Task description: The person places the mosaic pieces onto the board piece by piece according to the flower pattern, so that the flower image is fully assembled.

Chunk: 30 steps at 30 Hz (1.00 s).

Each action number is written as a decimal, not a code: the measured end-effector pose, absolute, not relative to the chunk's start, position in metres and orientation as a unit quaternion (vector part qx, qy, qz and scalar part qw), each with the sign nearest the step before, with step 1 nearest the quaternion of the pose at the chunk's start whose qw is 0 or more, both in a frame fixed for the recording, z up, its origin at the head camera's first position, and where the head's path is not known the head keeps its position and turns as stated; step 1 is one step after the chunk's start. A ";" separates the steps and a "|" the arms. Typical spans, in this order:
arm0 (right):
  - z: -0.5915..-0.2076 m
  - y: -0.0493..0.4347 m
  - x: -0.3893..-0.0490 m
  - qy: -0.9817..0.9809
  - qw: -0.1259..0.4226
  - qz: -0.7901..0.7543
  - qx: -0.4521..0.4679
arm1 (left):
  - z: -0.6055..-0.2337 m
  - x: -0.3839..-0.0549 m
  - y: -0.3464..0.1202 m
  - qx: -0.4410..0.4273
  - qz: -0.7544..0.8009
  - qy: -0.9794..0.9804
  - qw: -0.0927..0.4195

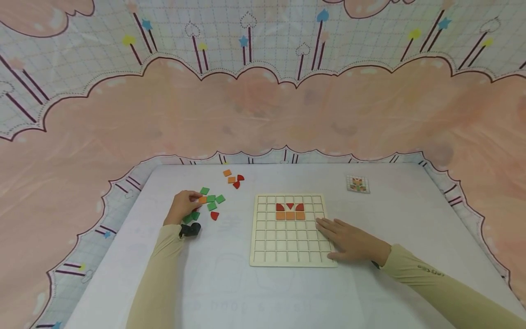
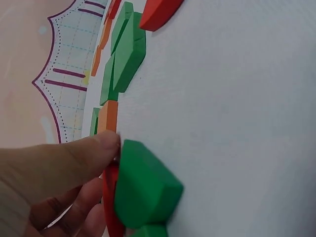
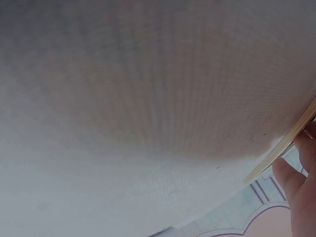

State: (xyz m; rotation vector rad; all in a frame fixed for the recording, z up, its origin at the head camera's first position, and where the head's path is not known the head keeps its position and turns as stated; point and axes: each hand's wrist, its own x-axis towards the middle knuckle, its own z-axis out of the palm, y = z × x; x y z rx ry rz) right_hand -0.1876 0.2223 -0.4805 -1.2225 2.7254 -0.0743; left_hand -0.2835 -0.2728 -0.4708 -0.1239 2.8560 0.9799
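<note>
My left hand (image 1: 182, 206) is among the loose tiles on the left and pinches an orange square tile (image 1: 202, 200) between thumb and fingers. Green tiles (image 1: 211, 198) lie around it, and in the left wrist view a green piece (image 2: 148, 185) is close beside the thumb. A pale grid board (image 1: 271, 247) lies mid-table, bearing a row of three orange squares (image 1: 290, 215) under red pieces (image 1: 280, 207). Fingers straight, my right hand (image 1: 351, 238) rests on the board's right edge; the right wrist view catches the board's side (image 3: 281, 150).
Behind the green tiles lie more orange tiles (image 1: 227, 173) and red pieces (image 1: 240, 177). Another red piece (image 1: 214, 215) lies to their front. A small pattern card (image 1: 358, 184) sits at the back right of the white table (image 1: 222, 283). Printed cloth (image 1: 263, 105) hangs behind.
</note>
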 end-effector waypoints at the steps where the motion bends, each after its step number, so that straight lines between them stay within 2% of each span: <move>1: -0.480 0.222 -0.188 0.909 0.077 -0.024 -0.408 | -0.470 -0.283 -0.273 -0.041 0.324 0.943 0.061; 17: -0.483 0.222 -0.188 0.911 0.075 -0.024 -0.406 | -0.466 -0.280 -0.274 -0.032 0.327 0.943 0.052; 24: -0.484 0.223 -0.188 0.910 0.070 -0.019 -0.408 | -0.453 -0.275 -0.248 0.029 0.331 0.943 0.028; 30: -0.482 0.223 -0.187 0.910 0.071 -0.024 -0.409 | -0.451 -0.272 -0.210 0.071 0.338 0.938 0.030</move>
